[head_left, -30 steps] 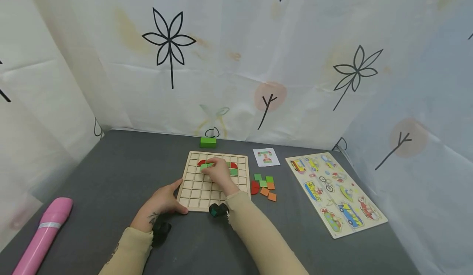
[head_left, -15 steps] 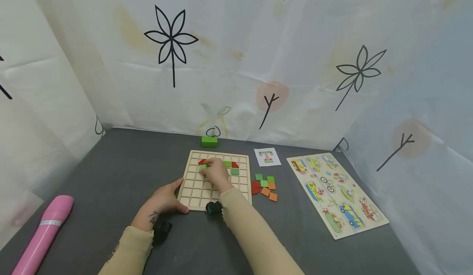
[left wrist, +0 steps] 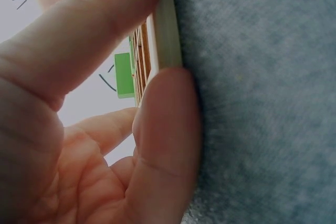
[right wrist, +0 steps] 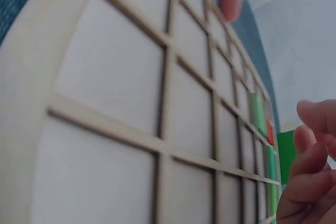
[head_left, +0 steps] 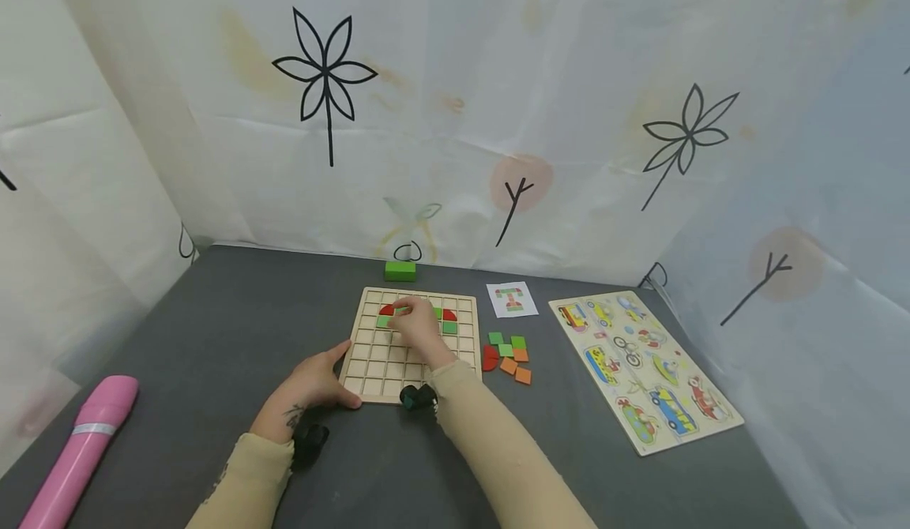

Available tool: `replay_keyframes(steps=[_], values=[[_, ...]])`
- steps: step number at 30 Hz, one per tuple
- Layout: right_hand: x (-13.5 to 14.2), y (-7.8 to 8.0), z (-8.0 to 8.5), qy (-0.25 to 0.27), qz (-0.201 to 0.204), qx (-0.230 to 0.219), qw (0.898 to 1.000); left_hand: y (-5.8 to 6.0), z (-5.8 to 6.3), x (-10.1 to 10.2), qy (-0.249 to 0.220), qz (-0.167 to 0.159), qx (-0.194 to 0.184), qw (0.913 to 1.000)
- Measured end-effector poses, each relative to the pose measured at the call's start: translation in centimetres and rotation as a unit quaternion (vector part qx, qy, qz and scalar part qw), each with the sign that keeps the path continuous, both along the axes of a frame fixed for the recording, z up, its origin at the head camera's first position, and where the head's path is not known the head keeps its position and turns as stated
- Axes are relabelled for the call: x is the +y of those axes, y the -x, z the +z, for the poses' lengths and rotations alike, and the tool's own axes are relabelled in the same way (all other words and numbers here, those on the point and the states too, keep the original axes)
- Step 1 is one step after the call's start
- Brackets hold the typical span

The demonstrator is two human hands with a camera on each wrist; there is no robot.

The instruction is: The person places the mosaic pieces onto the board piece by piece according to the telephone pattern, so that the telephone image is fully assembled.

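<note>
A wooden grid board (head_left: 377, 371) lies flat on the dark table. My left hand (head_left: 313, 383) is at its near left corner, the thumb along the front edge and a finger against the left side. In the left wrist view that thumb (left wrist: 168, 124) presses the board's rim. Over the far rows is my right hand (head_left: 418, 328), fingers bent, with no piece visible between them in the right wrist view. Beside its fingertips a green square tile (head_left: 383, 321) sits below a red rounded piece (head_left: 386, 309). Another green tile (head_left: 449, 328) and red piece (head_left: 450, 315) lie further right; the hand partly hides the row.
Right of the board are loose green and orange tiles (head_left: 522, 376) and red pieces (head_left: 490, 358). A pattern card (head_left: 512, 300) lies behind them. Further right is a picture puzzle board (head_left: 643, 371). A green block (head_left: 400, 271) stands behind the grid; a pink microphone (head_left: 88, 434) lies left.
The green tile by my right fingertips has shifted slightly left and shows more fully below the red piece. My right hand has moved only slightly; the left hand stays at the corner.
</note>
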State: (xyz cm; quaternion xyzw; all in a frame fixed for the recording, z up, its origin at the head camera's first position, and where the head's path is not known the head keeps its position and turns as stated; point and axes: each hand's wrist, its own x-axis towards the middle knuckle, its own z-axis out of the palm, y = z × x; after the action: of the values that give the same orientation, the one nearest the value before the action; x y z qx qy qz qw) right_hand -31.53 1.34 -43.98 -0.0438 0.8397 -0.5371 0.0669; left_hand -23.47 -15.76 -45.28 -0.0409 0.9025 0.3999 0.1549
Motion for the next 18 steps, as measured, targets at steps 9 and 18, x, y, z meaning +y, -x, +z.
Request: replay_keyframes(steps=[9, 18], values=[[6.1, -0.8, 1.9, 0.122, 0.000, 0.019, 0.992, 0.0, 0.0, -0.3, 0.025, -0.009, 0.016, 0.9995], [15.4, -4.2, 1.6, 0.118, -0.048, -0.003, 0.992, -0.1, 0.0, 0.0, -0.011, 0.008, 0.003, 0.9999]])
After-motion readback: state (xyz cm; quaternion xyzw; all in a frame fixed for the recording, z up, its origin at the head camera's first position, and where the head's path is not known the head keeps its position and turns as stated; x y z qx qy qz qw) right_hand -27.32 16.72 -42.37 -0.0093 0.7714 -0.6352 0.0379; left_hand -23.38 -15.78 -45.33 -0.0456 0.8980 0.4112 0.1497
